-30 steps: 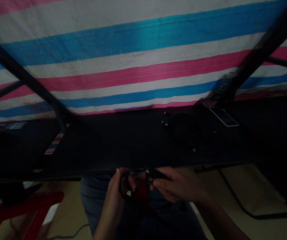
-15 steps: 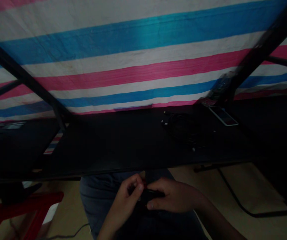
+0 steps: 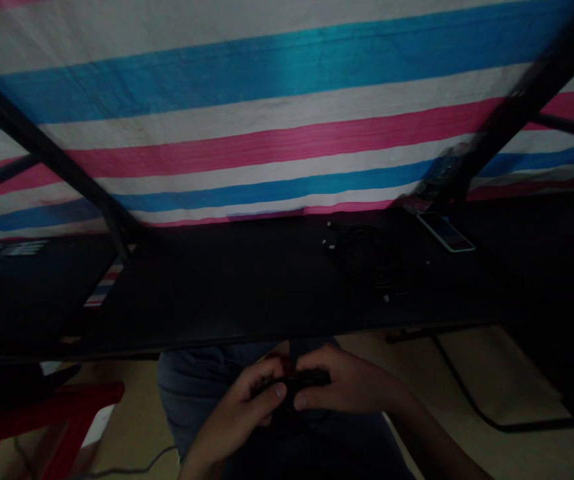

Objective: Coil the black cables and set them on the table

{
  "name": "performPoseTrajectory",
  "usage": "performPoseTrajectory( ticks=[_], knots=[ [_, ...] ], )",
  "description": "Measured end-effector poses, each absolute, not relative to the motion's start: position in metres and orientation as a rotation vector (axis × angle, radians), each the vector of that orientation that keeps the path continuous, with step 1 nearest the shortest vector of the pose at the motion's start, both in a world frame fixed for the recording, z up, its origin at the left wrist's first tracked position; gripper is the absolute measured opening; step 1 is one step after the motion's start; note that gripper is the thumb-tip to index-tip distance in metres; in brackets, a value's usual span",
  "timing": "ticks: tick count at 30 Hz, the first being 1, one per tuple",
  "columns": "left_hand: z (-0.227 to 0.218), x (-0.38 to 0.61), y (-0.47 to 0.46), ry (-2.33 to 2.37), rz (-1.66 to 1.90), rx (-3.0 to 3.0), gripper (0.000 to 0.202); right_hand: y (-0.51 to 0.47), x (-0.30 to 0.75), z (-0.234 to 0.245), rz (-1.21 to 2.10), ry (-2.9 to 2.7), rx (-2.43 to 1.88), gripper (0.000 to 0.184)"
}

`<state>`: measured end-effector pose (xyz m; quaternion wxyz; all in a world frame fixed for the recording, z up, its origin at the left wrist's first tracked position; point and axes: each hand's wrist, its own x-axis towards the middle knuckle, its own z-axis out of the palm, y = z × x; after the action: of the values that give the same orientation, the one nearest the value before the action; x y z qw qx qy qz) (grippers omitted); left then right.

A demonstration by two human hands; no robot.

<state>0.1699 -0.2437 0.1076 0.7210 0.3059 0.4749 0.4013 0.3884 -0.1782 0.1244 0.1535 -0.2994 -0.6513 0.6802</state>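
Both my hands meet over my lap, just below the near edge of a black table (image 3: 247, 293). My left hand (image 3: 239, 413) and my right hand (image 3: 347, 387) are closed together on a small bundle of black cable (image 3: 294, 383) with a red part showing at its top. Fingers of both hands wrap the bundle, which is mostly hidden. The scene is very dark.
On the table lie a loose coil of black cables (image 3: 367, 257) with small white plugs and a phone (image 3: 445, 231) at the back right. A striped pink, blue and white tarp (image 3: 267, 120) hangs behind. A red stool (image 3: 51, 413) stands lower left; a black cable (image 3: 471, 393) runs across the floor at right.
The cable loop that stood open between my hands a second ago has been gathered into a tight bundle. Both hands have dropped lower and closed together.
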Motion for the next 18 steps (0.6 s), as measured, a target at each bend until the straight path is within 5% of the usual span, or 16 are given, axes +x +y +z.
performPoseTrajectory(
  ticks=[18],
  knots=[
    [0.111,0.175,-0.234,0.839,1.253,0.285,0.031,-0.176,0.384,0.112,1.987,-1.421,-0.941,0.035]
  ],
)
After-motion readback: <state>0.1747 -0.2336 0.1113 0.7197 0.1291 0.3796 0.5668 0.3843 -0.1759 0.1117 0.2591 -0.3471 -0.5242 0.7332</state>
